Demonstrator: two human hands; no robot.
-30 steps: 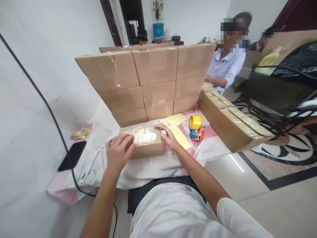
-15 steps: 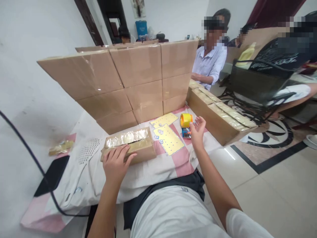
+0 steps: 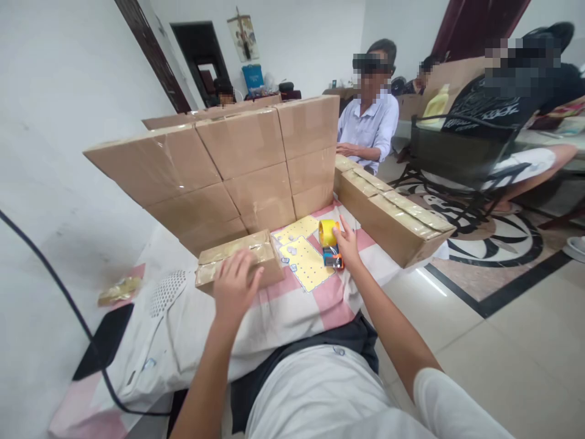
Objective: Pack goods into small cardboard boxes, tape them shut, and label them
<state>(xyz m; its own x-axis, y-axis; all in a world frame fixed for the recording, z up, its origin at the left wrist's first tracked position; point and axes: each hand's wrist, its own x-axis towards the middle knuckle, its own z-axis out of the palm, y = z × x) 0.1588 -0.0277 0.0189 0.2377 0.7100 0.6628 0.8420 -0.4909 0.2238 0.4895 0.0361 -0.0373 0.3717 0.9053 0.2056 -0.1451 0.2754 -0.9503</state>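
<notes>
My left hand (image 3: pixel 235 281) rests over a small taped cardboard box (image 3: pixel 269 268) lying on the cloth-covered table. Its fingers are spread and slightly blurred, with the box not gripped. At the right, my right hand (image 3: pixel 350 247) is closed on the side of a tape dispenser (image 3: pixel 333 257) that carries a yellow roll of tape (image 3: pixel 328 232). One finger touches the roll and another points up; part of the grip is hidden. Yellow dotted patches (image 3: pixel 311 268) of the cloth show between the box and the dispenser.
Stacked cardboard boxes (image 3: pixel 256 161) form a wall behind the small box. A row of taped boxes (image 3: pixel 393 213) stands along the table's right side. A black cable (image 3: pixel 50 280) hangs at the left, near a dark flat object (image 3: pixel 103 341). A person (image 3: pixel 370 116) sits beyond.
My right hand has come against the tape dispenser, which has shifted left and nearer. My left hand has slid right over the small box. The camera view has also turned a little.
</notes>
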